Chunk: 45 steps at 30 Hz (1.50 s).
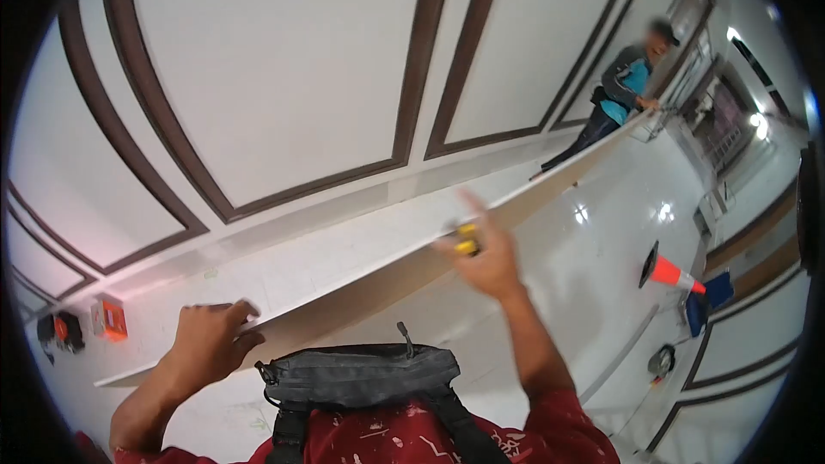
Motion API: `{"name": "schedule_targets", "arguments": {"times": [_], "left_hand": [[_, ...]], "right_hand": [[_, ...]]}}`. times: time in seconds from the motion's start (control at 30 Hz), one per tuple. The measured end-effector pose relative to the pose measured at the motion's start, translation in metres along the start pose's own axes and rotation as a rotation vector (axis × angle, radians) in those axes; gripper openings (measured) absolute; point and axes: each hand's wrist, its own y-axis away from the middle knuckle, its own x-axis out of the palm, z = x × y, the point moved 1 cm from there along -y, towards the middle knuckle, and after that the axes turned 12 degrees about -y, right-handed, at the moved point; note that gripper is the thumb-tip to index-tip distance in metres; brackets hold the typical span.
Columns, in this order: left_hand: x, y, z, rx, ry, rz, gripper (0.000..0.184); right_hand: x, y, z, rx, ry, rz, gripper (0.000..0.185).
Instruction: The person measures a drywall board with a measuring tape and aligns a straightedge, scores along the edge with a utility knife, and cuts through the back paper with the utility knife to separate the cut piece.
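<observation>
A long, thin board (369,290) stands on its edge and runs from lower left to upper right. My left hand (210,339) is closed at its top edge, thumb on the near side and fingers over the far side. Farther along, my right hand (488,253) is raised at the board's edge, its index finger stretched out and blurred. A small yellow and black tool (467,241) is gripped in its other fingers; blur hides its exact kind. A black waist bag (361,380) hangs at my front.
At the board's far end, a co-worker (627,86) has their hands at its edge. White walls (284,60) with brown trim rise beyond. An orange traffic cone (672,274) lies tipped at right. An orange box (109,320) and a black-and-red item (60,332) sit at left.
</observation>
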Motion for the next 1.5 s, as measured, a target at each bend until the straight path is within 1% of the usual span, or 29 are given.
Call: {"name": "schedule_targets", "arguments": {"times": [0.03,0.1,0.13,0.17,0.2,0.27,0.3,0.33,0.37,0.43,0.47,0.5,0.57,0.6,0.7,0.77,0.8,0.83,0.93,0.97,1.03,1.07,1.17,1.27,1.33,1.37,1.5], "left_hand": [[0.003,-0.003,-0.011,-0.067,-0.002,-0.006,0.027],[0.014,-0.012,-0.027,-0.177,0.03,-0.142,0.02],[0.021,-0.023,-0.025,-0.232,0.044,-0.199,0.018],[0.025,-0.027,-0.029,-0.274,0.016,-0.256,0.021],[0.028,-0.029,-0.031,-0.312,0.004,-0.269,0.022],[0.036,-0.041,-0.027,-0.379,-0.028,-0.311,0.026],[0.039,-0.044,-0.025,-0.416,-0.017,-0.336,0.029],[0.038,-0.049,-0.024,-0.472,-0.015,-0.3,0.03],[0.036,-0.054,-0.019,-0.459,-0.031,-0.272,0.031],[0.032,-0.071,-0.022,-0.443,-0.07,-0.243,0.034],[0.031,-0.093,-0.026,-0.401,-0.039,-0.24,0.034],[0.027,-0.115,-0.034,-0.355,-0.003,-0.233,0.034],[0.023,-0.157,-0.052,-0.241,0.083,-0.2,0.036],[0.022,-0.174,-0.064,-0.238,0.085,-0.172,0.038],[0.018,-0.215,-0.074,-0.214,0.054,-0.14,0.041],[0.019,-0.23,-0.074,-0.239,0.022,-0.134,0.041],[0.019,-0.235,-0.076,-0.28,-0.051,-0.156,0.043],[0.018,-0.244,-0.086,-0.289,-0.036,-0.18,0.046],[0.024,-0.286,-0.107,-0.287,-0.024,-0.277,0.053],[0.025,-0.299,-0.112,-0.271,-0.024,-0.314,0.056],[0.023,-0.318,-0.118,-0.252,-0.078,-0.318,0.057],[0.021,-0.321,-0.12,-0.236,-0.101,-0.32,0.058],[0.034,-0.311,-0.114,-0.213,-0.195,-0.321,0.061],[0.041,-0.305,-0.104,-0.151,-0.233,-0.372,0.062],[0.042,-0.304,-0.1,-0.151,-0.264,-0.41,0.062],[0.037,-0.306,-0.099,-0.178,-0.284,-0.389,0.061],[0.009,-0.333,-0.107,-0.15,-0.379,-0.519,0.064]], "right_hand": [[-0.037,-0.019,-0.023,-0.031,-0.008,-0.099,0.076],[-0.113,-0.062,-0.079,-0.139,0.272,-0.165,0.068],[-0.144,-0.093,-0.104,-0.387,0.459,-0.128,0.07],[-0.168,-0.109,-0.115,-0.287,0.403,-0.116,0.071],[-0.191,-0.125,-0.124,-0.191,0.355,-0.113,0.071],[-0.23,-0.152,-0.168,-0.202,0.341,-0.021,0.07],[-0.246,-0.163,-0.187,-0.147,0.37,-0.008,0.067],[-0.259,-0.174,-0.203,-0.089,0.4,0.009,0.065],[-0.263,-0.183,-0.218,-0.032,0.432,0.025,0.062],[-0.265,-0.203,-0.21,0.124,0.393,0.093,0.054],[-0.264,-0.218,-0.208,0.21,0.377,0.127,0.05],[-0.262,-0.227,-0.209,0.176,0.433,0.135,0.041],[-0.272,-0.236,-0.221,0.214,0.393,0.159,0.043],[-0.277,-0.239,-0.227,0.227,0.367,0.16,0.044],[-0.299,-0.263,-0.249,0.075,0.469,0.167,0.043],[-0.309,-0.29,-0.257,0.153,0.447,0.201,0.041],[-0.312,-0.301,-0.262,0.193,0.437,0.227,0.04],[-0.32,-0.306,-0.272,0.081,0.496,0.295,0.039],[-0.317,-0.319,-0.282,0.108,0.428,0.328,0.039],[-0.317,-0.32,-0.286,0.056,0.417,0.332,0.039],[-0.312,-0.329,-0.288,-0.09,0.375,0.336,0.042],[-0.315,-0.33,-0.289,-0.146,0.363,0.333,0.044],[-0.317,-0.331,-0.297,-0.125,0.385,0.298,0.047],[-0.316,-0.334,-0.293,-0.162,0.419,0.339,0.051],[-0.319,-0.34,-0.29,-0.17,0.419,0.323,0.053],[-0.321,-0.342,-0.29,-0.167,0.418,0.33,0.055],[-0.332,-0.353,-0.288,-0.193,0.374,0.26,0.057]]}}
